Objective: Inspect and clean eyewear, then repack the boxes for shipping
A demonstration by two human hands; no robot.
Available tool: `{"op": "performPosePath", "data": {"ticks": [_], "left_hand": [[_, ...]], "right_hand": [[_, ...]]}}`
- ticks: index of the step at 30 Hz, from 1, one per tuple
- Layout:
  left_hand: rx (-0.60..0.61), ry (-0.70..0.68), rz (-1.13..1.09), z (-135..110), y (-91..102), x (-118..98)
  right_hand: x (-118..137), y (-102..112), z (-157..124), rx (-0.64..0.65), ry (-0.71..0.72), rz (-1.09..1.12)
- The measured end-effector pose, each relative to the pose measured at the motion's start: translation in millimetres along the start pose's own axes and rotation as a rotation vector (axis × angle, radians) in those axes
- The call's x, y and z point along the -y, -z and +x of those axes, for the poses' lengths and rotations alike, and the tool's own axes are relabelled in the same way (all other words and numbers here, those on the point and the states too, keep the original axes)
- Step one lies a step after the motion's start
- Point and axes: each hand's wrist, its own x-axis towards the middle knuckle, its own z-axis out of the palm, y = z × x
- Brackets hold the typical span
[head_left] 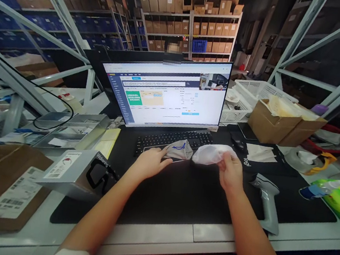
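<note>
My left hand (151,163) is at the left end of a small grey drawstring pouch (180,150) with a blue cord, its fingers on the cloth and its thumb along the lower edge. The pouch is at the front of the black keyboard (173,139). To its right, my right hand (230,169) pinches the right end of a white, thin, soft bag (210,154). What the bag contains cannot be made out. The pouch and the bag lie close side by side above the black desk mat (179,196).
A monitor (167,102) stands behind the keyboard. A barcode scanner (267,202) and a mouse (239,143) are on the right. At left are a grey box (71,173) and an open cardboard box (0,184). White baskets (262,90) stand at back right. A person (173,51) is behind the monitor.
</note>
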Motion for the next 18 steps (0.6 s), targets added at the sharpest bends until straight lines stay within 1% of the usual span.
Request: {"op": "performPosePath", "data": {"ticks": [2, 3, 4, 6, 7, 8, 9, 10, 11, 12, 13, 14, 15, 16, 17, 18], "left_hand": [[0.153, -0.006, -0.112, 17, -2.5, -8], [0.207, -0.018, -0.162, 26, -3.6, -11], [0.237, -0.025, -0.199, 33, -4.3, -13], [0.223, -0.018, -0.229, 41, -4.0, -17], [0.196, -0.008, -0.235, 39, -3.1, -19], [0.162, 0.004, -0.228, 33, -1.8, -20], [0.095, 0.011, -0.241, 24, -0.8, -22], [-0.004, 0.003, -0.3, 12, -0.5, -23], [-0.114, -0.03, -0.421, -2, -1.6, -24], [-0.208, -0.085, -0.598, -15, -4.4, -25], [-0.255, -0.15, -0.807, -28, -9.3, -26], [-0.252, -0.203, -1.008, -39, -16.3, -26], [-0.206, -0.226, -1.169, -49, -25.0, -25], [-0.142, -0.211, -1.262, -56, -35.0, -25], [-0.109, -0.165, -1.31, -62, -45.7, -23], [-0.115, -0.107, -1.331, -66, -56.2, -21]], "right_hand": [[3, -4, -6, 0.085, -0.046, 0.003], [4, -5, -8, 0.116, -0.066, -0.009], [5, -6, -9, 0.145, -0.083, -0.026], [6, -7, -12, 0.202, -0.113, -0.066], [7, -8, -14, 0.227, -0.127, -0.083], [7, -9, -16, 0.246, -0.14, -0.094], [7, -9, -18, 0.257, -0.149, -0.101], [7, -11, -21, 0.268, -0.159, -0.103], [6, -12, -24, 0.282, -0.174, -0.103], [5, -15, -28, 0.302, -0.196, -0.099], [2, -17, -33, 0.333, -0.224, -0.092], [-2, -20, -37, 0.376, -0.254, -0.09], [-6, -22, -42, 0.432, -0.281, -0.102], [-11, -24, -46, 0.489, -0.292, -0.138], [-15, -26, -50, 0.526, -0.279, -0.199], [-19, -28, -53, 0.533, -0.242, -0.277]]}}
